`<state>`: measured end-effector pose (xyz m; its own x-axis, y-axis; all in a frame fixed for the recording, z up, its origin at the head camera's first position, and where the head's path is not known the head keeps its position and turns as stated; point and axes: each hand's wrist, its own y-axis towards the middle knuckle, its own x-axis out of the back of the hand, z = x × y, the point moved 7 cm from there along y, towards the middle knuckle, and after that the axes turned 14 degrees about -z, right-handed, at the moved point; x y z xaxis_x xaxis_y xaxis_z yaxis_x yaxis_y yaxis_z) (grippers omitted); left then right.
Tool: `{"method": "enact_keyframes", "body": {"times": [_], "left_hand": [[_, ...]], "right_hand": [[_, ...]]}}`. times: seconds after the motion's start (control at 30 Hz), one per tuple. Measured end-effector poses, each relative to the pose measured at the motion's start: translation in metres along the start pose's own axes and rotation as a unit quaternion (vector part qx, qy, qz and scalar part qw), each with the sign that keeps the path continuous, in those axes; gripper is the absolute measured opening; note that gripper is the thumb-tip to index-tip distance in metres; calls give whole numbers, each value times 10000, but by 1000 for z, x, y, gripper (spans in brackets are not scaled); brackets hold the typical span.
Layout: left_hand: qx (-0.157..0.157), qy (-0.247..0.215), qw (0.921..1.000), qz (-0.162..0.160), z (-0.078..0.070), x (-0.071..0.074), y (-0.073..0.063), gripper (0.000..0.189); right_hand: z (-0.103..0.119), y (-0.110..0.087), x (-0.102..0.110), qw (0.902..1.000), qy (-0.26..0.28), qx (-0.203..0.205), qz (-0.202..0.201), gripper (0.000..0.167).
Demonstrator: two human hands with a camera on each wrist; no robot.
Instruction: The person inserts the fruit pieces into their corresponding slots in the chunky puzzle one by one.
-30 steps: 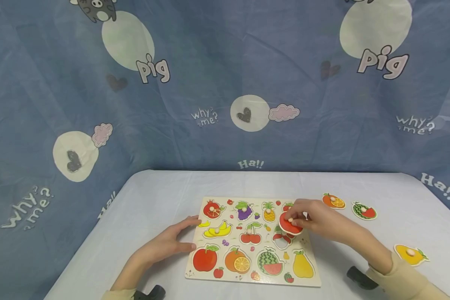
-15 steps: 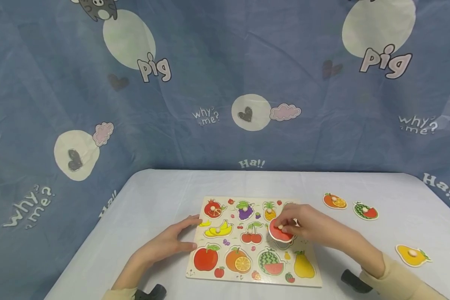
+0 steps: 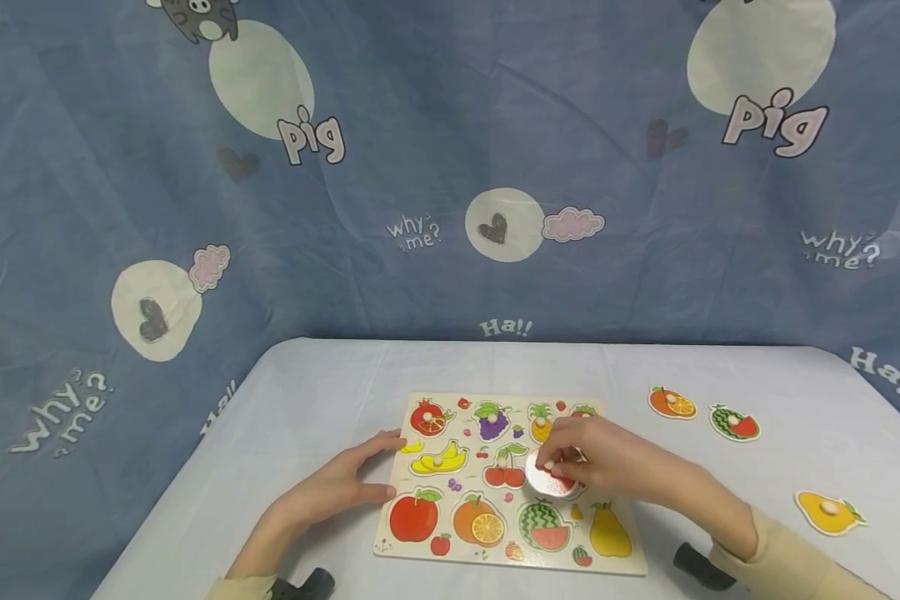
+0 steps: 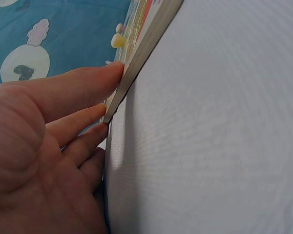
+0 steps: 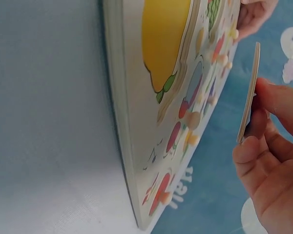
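A wooden fruit puzzle board [image 3: 405,550] lies flat on the white table. My left hand [image 3: 333,483] touches its left edge, thumb and fingers fairly straight; in the left wrist view the fingertips [image 4: 116,73] rest against the board's side. My right hand [image 3: 607,454] pinches a round red puzzle piece [image 3: 546,482] by its small knob, tilted above the board's right half, with glare on its face. The right wrist view shows this piece [image 5: 249,97] edge-on, apart from the board. Under it, part of the board is hidden.
An orange piece [image 3: 672,403], a watermelon piece [image 3: 735,423] and a yellow pear piece [image 3: 829,512] lie right of the board. Knobbed grapes [image 3: 491,422], bananas [image 3: 438,458] and cherries [image 3: 504,475] sit in the board. A blue printed cloth [image 3: 390,292] hangs behind.
My right hand has carried the red piece leftward and a little toward me over the board, and the piece has tilted. The left hand stays at the board's edge.
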<state>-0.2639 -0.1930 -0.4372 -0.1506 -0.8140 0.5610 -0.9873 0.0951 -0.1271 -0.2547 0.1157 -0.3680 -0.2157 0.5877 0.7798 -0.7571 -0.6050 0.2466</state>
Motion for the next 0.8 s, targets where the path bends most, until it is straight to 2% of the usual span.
{"method": "enact_keyframes", "body": {"times": [0.3, 0.57, 0.8], "left_hand": [[-3, 45, 10000, -2, -2, 0, -1, 67], [-7, 2, 10000, -17, -1, 0, 0, 66], [-7, -24, 10000, -21, -2, 0, -1, 66]], "right_hand": [[10, 4, -8, 9999, 98, 85, 101, 14], [18, 12, -18, 9995, 62, 178, 261, 22], [26, 19, -27, 9988, 56, 258, 415, 21]]}}
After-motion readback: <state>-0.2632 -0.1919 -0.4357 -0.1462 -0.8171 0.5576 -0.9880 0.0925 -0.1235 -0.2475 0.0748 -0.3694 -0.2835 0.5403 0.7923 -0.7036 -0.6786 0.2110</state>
